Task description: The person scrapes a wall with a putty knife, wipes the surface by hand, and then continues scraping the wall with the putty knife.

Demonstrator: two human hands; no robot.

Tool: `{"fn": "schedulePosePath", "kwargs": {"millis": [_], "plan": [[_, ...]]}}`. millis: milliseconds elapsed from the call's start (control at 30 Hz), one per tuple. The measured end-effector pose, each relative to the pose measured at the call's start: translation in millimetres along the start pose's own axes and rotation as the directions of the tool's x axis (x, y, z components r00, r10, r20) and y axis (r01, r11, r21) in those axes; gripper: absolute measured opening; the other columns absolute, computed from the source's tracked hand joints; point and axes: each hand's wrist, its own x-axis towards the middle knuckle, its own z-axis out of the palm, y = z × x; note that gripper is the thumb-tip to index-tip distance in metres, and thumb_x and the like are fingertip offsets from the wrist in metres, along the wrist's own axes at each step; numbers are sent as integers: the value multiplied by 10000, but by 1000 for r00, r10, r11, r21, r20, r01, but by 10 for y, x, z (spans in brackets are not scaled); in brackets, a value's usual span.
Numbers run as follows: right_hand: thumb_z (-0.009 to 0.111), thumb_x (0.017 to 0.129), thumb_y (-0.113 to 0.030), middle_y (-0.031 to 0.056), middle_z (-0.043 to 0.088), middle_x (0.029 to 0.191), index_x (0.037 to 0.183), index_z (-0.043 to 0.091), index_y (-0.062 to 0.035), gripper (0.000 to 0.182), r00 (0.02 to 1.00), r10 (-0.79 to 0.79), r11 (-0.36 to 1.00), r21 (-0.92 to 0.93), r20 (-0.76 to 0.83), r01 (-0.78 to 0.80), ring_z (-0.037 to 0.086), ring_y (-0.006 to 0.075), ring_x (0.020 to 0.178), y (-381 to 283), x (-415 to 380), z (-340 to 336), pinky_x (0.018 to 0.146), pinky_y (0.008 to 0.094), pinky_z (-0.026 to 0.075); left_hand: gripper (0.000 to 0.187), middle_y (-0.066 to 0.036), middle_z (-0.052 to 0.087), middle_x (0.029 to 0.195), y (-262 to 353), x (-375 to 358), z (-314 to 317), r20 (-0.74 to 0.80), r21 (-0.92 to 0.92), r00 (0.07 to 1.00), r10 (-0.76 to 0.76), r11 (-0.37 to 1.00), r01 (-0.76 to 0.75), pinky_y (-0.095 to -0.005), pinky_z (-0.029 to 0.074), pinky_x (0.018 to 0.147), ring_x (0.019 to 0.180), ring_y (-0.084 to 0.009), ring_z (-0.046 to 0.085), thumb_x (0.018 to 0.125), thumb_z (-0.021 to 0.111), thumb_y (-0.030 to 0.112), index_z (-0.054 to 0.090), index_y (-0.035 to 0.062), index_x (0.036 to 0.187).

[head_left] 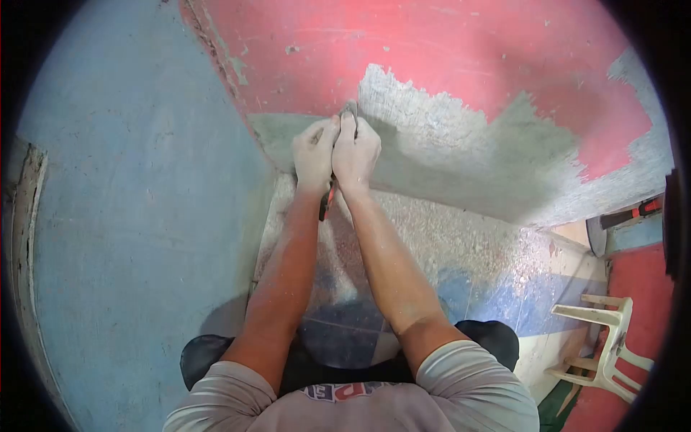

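At the corner where the blue wall meets the red wall: both hands are raised side by side, pressed against each other, on one tool.
Left hand (314, 155): fingers curled tight around the scraper, knuckles toward the camera, thumb side touching the other hand.
Right hand (356, 153): fingers likewise clenched on the same tool, just beside and touching the left hand.
Scraper (350, 109): one tool; its grey metal end sticks out above the fingertips and rests against the wall, while a bit of red and black handle (327, 201) shows below the wrists, between the forearms.
Where the tool touches: right at the edge between the remaining red paint and the stripped patch, near the corner.
Red wall (461, 50): one, still painted across its upper part.
Scraped area (461, 158): one wide grey patch of bare plaster, running from the hands to the right.
Blue wall (137, 216): one, on the left, paint intact.
Floor (461, 252): dusted with pale debris below the stripped patch.
Plastic chair (604, 338): one, white, at lower right, well apart from the hands.
Hands counted: two, both the person's own.
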Motion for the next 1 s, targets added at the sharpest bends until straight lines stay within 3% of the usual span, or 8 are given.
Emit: {"fn": "schedulePosePath", "kwargs": {"millis": [167, 333, 433, 667, 700, 767, 833, 1000], "plan": [[553, 1012, -292, 274, 620, 756, 837, 650, 66, 410, 1000, 12, 1000, 21, 1, -12, 576, 392, 683, 150, -147, 46, 700, 471, 458, 253, -61, 751, 909, -227, -62, -103, -22, 159, 988, 151, 977, -146, -280, 518, 774, 842, -98, 634, 992, 700, 183, 750, -62, 1032], [552, 1005, -310, 295, 671, 866, 891, 701, 33, 390, 996, 64, 998, -13, 60, -64, 646, 494, 853, 200, -60, 3, 766, 520, 478, 261, -44, 748, 903, -217, -84, -73, 0, 146, 997, 73, 987, -72, -262, 512, 763, 829, -81, 629, 1000, 689, 187, 751, -64, 1035], [554, 1005, -301, 286, 659, 822, 840, 677, 37, 396, 994, 89, 996, 3, 70, -89, 634, 492, 809, -116, -3, -69, 732, 524, 463, 258, -45, 742, 877, 10, -19, 15, -19, 4, 1000, 10, 1000, -10, -267, 510, 762, 826, -84, 628, 1000, 685, 180, 748, -69, 1024], [556, 1002, -351, 291, 673, 866, 894, 709, 34, 428, 994, 92, 996, -11, 67, -91, 649, 475, 843, 262, -161, -4, 765, 514, 483, 239, -71, 766, 917, -483, -165, -156, -48, 150, 997, 52, 988, -44, -282, 520, 805, 850, -100, 646, 980, 695, 165, 747, -64, 1027], [555, 1002, -354, 291, 673, 868, 897, 709, 35, 431, 994, 82, 997, -10, 76, -82, 648, 476, 842, 127, -77, -27, 767, 514, 483, 239, -70, 769, 915, -353, -110, -145, -17, 315, 989, 150, 939, -137, -274, 517, 806, 853, -89, 636, 976, 698, 160, 743, -69, 1028], [557, 1005, -347, 287, 674, 873, 897, 702, 37, 424, 999, -43, 999, -3, 25, 43, 644, 477, 835, -190, 114, -28, 763, 516, 478, 233, -58, 760, 889, 105, 63, 45, -64, 195, 986, 153, 971, -138, -267, 513, 787, 846, -79, 620, 972, 707, 156, 744, -67, 1024], [554, 1006, -339, 291, 674, 881, 894, 698, 36, 417, 997, 35, 996, 78, 74, -41, 644, 481, 845, -601, 279, -140, 772, 524, 477, 223, -14, 708, 889, 574, 155, 220, -45, 89, 974, 221, 972, -216, -269, 503, 756, 829, -78, 582, 989, 687, 150, 750, -64, 1003], [542, 1006, -319, 305, 673, 890, 879, 696, 37, 408, 999, -43, 999, 25, 7, 43, 648, 497, 879, -228, 161, -60, 793, 542, 482, 248, -55, 742, 882, 204, 70, 116, -19, 133, 983, 182, 975, -178, -278, 508, 786, 850, -82, 606, 978, 694, 168, 744, -71, 1021]]}}
